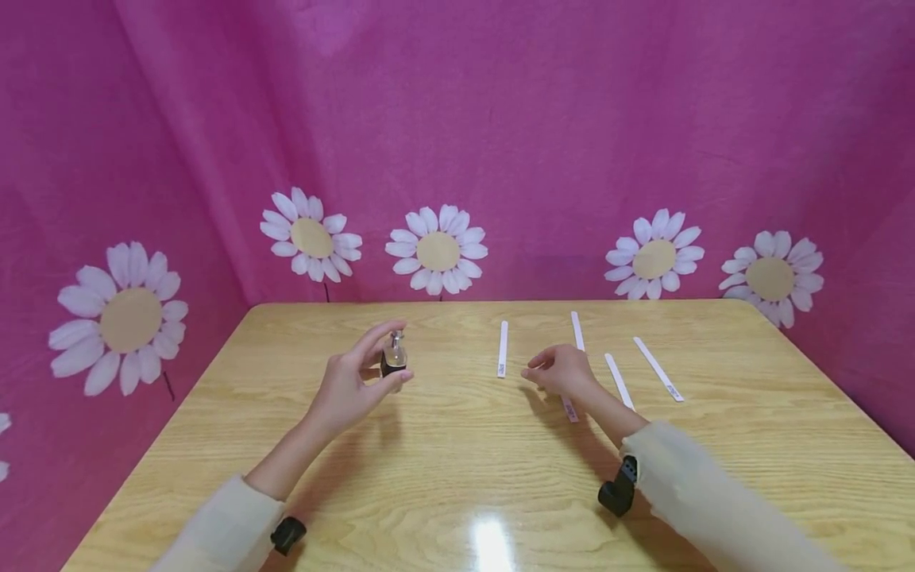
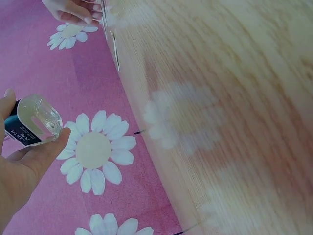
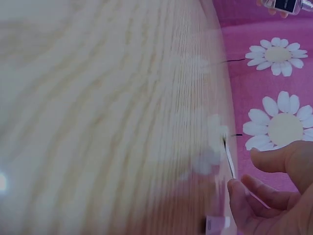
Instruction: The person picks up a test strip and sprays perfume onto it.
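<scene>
My left hand (image 1: pixel 350 381) grips a small glass perfume bottle (image 1: pixel 394 359) upright between thumb and fingers, above the left part of the table. A dark label with white lettering, "EARTH" among it, wraps the bottle (image 2: pixel 36 120) in the left wrist view. Over the paper strips hovers my right hand (image 1: pixel 563 369), thumb and fingers bent loosely and apart, nothing between them. Just left of its fingertips lies a white strip (image 1: pixel 503 349). Another strip (image 1: pixel 569 409) shows partly from under this hand, its printed end toward me.
More white strips lie about the right hand: one behind it (image 1: pixel 577 330), one by the wrist (image 1: pixel 619 381) and one farther right (image 1: pixel 658 369). The wooden table (image 1: pixel 429 477) ends at a pink curtain (image 1: pixel 457 119) with printed daisies. Both wrists carry black cameras (image 1: pixel 619 486).
</scene>
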Available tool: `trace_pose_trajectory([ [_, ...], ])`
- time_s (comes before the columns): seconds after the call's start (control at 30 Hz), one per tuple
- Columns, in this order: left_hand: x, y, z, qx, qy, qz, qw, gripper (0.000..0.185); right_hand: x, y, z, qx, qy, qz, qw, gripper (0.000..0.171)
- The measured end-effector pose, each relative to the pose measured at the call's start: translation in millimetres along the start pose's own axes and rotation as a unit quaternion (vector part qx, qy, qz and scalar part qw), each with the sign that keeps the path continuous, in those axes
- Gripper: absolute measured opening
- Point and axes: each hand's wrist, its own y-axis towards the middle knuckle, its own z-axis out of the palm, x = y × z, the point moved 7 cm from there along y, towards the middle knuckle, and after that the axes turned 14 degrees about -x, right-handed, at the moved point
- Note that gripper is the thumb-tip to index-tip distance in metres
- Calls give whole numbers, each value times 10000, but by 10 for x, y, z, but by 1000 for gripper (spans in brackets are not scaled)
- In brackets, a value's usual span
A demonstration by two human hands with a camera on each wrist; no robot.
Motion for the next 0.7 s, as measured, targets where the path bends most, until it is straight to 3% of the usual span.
trace_pose_trajectory([
  [0.33,86,-38,-11,-2,85,-112,9999,63,124,158,277,-62,-489,-205,9986,28],
  [0.7,77,7,15,81,15,-28,10000,65,303,324,334,-257,-833,-314,9957,37],
])
